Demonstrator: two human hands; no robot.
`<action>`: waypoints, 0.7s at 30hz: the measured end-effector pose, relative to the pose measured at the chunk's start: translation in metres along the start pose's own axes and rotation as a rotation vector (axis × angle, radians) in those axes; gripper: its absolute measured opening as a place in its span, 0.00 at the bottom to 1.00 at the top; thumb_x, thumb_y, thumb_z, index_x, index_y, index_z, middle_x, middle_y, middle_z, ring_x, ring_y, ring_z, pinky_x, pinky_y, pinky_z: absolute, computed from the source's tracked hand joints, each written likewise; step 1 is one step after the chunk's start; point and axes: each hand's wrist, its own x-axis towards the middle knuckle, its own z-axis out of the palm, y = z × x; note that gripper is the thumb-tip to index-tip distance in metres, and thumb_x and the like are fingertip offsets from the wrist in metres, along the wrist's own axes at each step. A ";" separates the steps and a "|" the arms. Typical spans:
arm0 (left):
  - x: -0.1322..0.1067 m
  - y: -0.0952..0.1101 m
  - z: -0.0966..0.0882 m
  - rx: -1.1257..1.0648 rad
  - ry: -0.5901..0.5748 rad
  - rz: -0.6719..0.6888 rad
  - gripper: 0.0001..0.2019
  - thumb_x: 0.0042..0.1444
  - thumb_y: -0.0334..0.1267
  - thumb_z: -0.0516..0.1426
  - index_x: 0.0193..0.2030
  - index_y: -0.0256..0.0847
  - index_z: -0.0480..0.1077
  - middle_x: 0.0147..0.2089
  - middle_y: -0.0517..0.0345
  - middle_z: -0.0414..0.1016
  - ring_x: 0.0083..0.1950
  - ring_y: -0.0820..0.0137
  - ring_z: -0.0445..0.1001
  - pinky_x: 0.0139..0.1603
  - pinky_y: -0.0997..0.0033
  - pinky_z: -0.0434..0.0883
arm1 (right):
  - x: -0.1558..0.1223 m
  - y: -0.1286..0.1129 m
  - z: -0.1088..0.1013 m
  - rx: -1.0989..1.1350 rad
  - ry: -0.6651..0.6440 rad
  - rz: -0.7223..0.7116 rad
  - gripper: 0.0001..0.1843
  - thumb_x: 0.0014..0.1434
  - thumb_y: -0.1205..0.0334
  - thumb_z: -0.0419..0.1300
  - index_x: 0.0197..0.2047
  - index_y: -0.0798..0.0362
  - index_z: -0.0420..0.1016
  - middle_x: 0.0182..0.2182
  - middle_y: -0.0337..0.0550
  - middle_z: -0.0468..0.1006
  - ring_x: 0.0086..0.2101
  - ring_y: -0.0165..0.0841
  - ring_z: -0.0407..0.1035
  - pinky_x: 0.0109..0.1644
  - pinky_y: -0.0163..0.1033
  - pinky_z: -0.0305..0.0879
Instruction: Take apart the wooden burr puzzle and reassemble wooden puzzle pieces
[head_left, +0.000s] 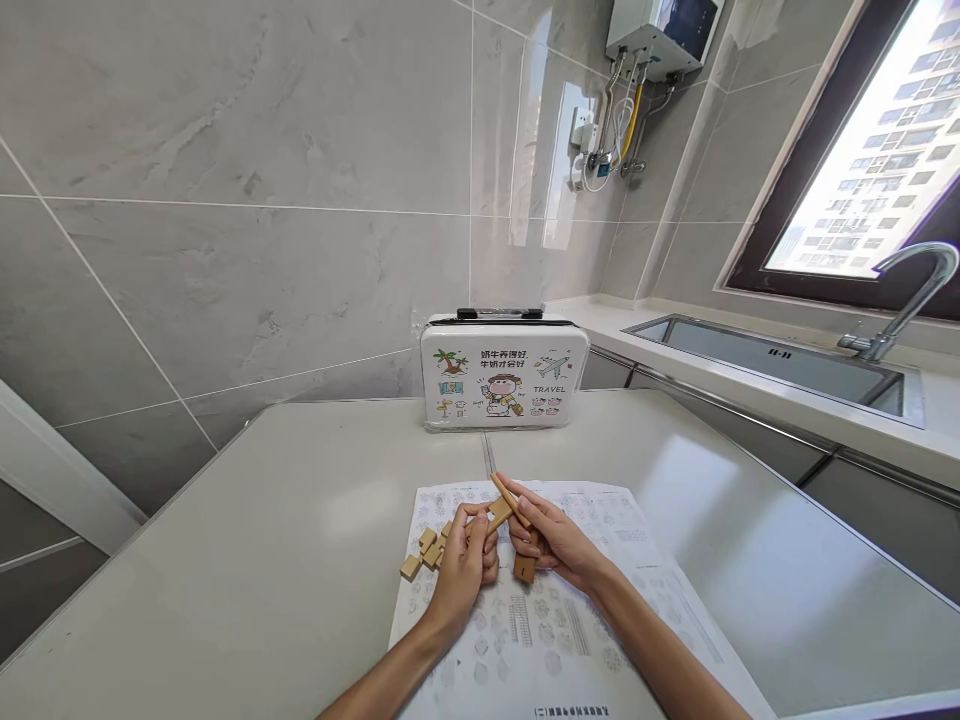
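My left hand (463,568) is closed in a pinch on a notched wooden puzzle piece (498,514) held above a printed instruction sheet (570,640). My right hand (555,543) grips a long wooden bar (511,499) that crosses the left hand's piece, with another wooden piece (525,569) under its fingers. The two hands meet over the upper middle of the sheet. Several loose notched wooden pieces (426,551) lie on the sheet's upper left corner, just left of my left hand.
A small white suitcase-shaped tin (502,374) with cartoon print stands at the back of the white table (262,560). A steel sink (780,362) and tap (904,300) sit at the right. Tiled walls rise behind; a water heater (660,35) hangs above.
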 end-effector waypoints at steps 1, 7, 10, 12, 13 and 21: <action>0.000 0.000 0.000 0.001 -0.013 -0.003 0.18 0.66 0.58 0.56 0.43 0.45 0.61 0.26 0.73 0.50 0.21 0.82 0.45 0.21 0.81 0.46 | 0.000 0.000 0.000 0.000 -0.017 0.019 0.41 0.63 0.41 0.65 0.73 0.41 0.58 0.26 0.32 0.61 0.21 0.23 0.53 0.17 0.25 0.34; 0.003 0.000 0.002 -0.007 -0.041 -0.009 0.19 0.65 0.59 0.57 0.43 0.45 0.60 0.26 0.73 0.50 0.21 0.82 0.44 0.21 0.81 0.45 | 0.000 0.000 -0.001 0.029 -0.044 0.045 0.43 0.62 0.40 0.66 0.74 0.42 0.57 0.24 0.30 0.60 0.19 0.22 0.49 0.17 0.24 0.33; 0.003 0.000 0.003 -0.019 -0.026 -0.011 0.20 0.65 0.59 0.56 0.43 0.45 0.60 0.26 0.73 0.51 0.21 0.82 0.44 0.21 0.81 0.45 | 0.000 0.001 -0.001 0.034 -0.037 0.033 0.42 0.62 0.41 0.66 0.73 0.42 0.58 0.24 0.30 0.60 0.19 0.22 0.50 0.17 0.24 0.32; 0.002 0.001 0.003 -0.022 -0.029 -0.019 0.20 0.65 0.60 0.57 0.42 0.45 0.59 0.25 0.73 0.50 0.21 0.82 0.43 0.21 0.81 0.45 | 0.000 0.001 -0.002 0.039 -0.043 0.042 0.41 0.63 0.42 0.66 0.73 0.42 0.59 0.23 0.30 0.59 0.20 0.22 0.50 0.17 0.24 0.32; 0.002 0.001 0.003 -0.020 -0.030 -0.025 0.20 0.64 0.60 0.57 0.41 0.45 0.59 0.25 0.73 0.50 0.21 0.82 0.43 0.21 0.81 0.45 | 0.000 0.001 -0.003 0.044 -0.047 0.049 0.40 0.63 0.42 0.65 0.73 0.42 0.59 0.23 0.30 0.59 0.20 0.23 0.50 0.17 0.24 0.32; 0.001 -0.001 0.003 -0.018 0.000 -0.038 0.22 0.63 0.62 0.57 0.41 0.45 0.58 0.24 0.74 0.50 0.21 0.81 0.42 0.21 0.81 0.44 | 0.001 0.007 0.003 0.066 -0.016 0.048 0.42 0.62 0.43 0.67 0.73 0.42 0.58 0.24 0.32 0.62 0.20 0.23 0.53 0.16 0.25 0.35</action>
